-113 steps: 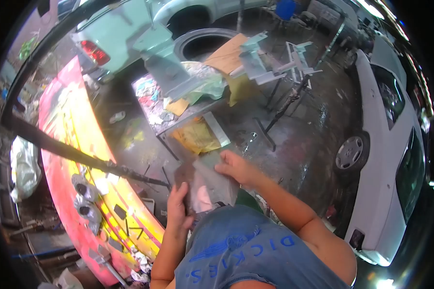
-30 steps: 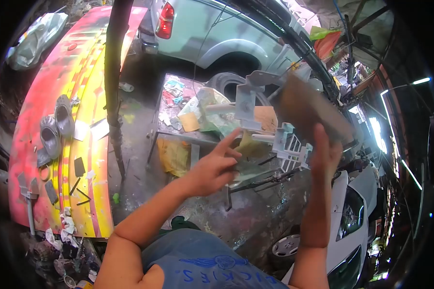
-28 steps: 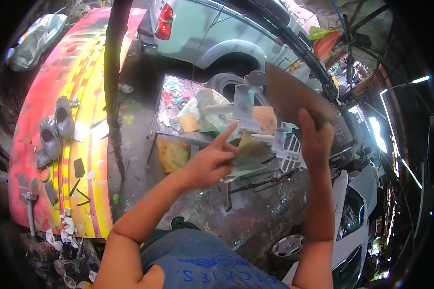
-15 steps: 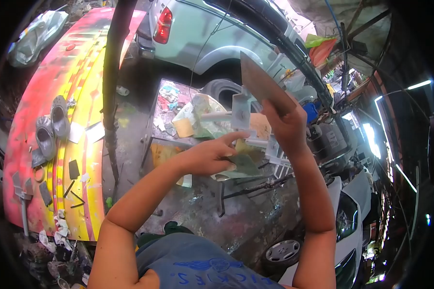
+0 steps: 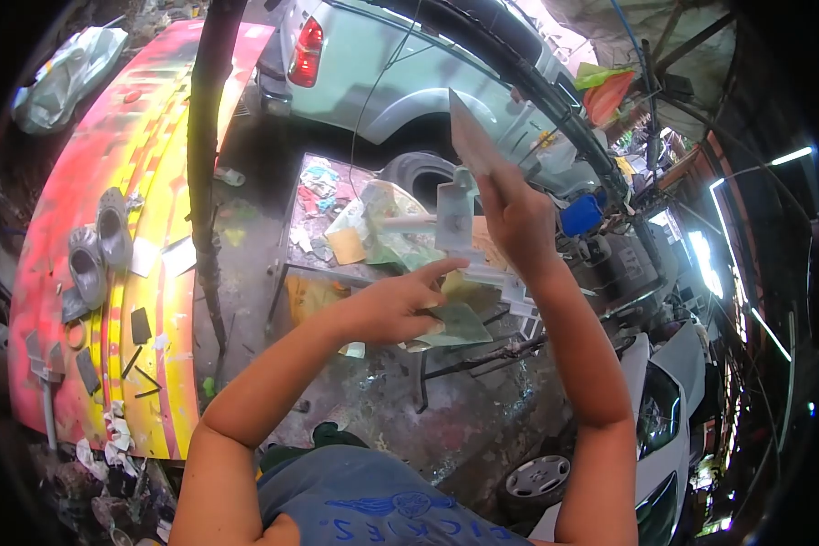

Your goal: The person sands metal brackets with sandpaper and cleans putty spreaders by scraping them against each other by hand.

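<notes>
My right hand is closed around the lower end of a thin, flat, pale-brown sheet, whose pointed corner sticks up. Its material I cannot make out. Just left of that hand stands a white bracket-like part with a boxy upper section and long arms. My left hand has its index finger stretched toward the white part's lower edge, at or very near it. The other fingers of that hand are apart and hold nothing. Below the white part lies a greenish sheet.
A littered worktable carries rags and a tan square. Left, past a dark pole, a red-and-yellow panel bears grey shoes and scraps. A pickup and tyre stand behind; a white car is at right.
My right hand has shifted slightly left with the sheet, which has turned and looks narrower and paler. My left hand stays almost in place, its index finger still stretched out.
</notes>
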`<move>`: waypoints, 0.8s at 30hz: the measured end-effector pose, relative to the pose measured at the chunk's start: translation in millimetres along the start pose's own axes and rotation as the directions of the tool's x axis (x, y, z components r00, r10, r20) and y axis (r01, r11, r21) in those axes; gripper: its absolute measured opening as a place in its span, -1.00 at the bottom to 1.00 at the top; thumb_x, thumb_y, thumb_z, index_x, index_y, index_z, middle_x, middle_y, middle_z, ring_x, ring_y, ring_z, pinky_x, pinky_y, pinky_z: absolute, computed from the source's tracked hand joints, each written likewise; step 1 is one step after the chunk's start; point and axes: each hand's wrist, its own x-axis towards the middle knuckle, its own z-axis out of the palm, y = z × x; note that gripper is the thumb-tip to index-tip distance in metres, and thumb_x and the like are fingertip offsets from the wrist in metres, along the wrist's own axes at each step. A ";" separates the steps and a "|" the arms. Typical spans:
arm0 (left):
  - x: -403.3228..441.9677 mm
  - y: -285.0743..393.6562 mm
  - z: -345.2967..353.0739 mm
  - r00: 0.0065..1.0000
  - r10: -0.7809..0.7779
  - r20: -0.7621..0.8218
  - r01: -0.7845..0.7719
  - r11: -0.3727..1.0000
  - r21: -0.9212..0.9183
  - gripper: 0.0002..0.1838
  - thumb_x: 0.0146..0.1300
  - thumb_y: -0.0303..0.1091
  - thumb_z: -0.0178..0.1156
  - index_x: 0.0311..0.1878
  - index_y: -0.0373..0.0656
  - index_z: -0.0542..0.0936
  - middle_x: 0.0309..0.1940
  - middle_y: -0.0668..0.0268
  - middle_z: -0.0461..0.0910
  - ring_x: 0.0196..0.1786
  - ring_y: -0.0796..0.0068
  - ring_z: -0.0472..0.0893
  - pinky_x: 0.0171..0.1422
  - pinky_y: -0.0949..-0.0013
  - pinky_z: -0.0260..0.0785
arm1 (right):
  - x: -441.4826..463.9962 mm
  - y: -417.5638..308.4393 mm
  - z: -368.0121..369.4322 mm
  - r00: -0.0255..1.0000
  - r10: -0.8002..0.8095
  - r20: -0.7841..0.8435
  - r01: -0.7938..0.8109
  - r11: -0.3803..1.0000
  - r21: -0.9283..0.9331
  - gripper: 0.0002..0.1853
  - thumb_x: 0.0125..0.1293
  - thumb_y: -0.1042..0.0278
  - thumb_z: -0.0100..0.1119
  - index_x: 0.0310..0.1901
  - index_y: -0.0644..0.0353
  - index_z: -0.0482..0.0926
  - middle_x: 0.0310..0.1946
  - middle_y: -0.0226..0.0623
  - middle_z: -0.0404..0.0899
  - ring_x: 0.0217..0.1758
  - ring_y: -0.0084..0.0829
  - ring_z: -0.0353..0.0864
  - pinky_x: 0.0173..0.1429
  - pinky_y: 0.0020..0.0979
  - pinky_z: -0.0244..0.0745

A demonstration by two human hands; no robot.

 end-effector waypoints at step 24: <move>0.0 4.3 0.6 1.000 -0.012 0.005 0.012 1.000 0.024 -0.74 0.20 -0.49 0.23 -0.05 -0.35 0.64 0.60 0.23 0.15 0.07 0.30 0.57 0.22 0.25 0.46 | -8.8 -20.8 -57.7 0.971 0.239 -0.003 -0.233 0.947 0.223 -0.76 0.46 0.32 0.22 -0.09 0.38 0.65 -0.29 -0.28 0.72 -0.37 -0.45 0.68 -0.27 -0.41 0.55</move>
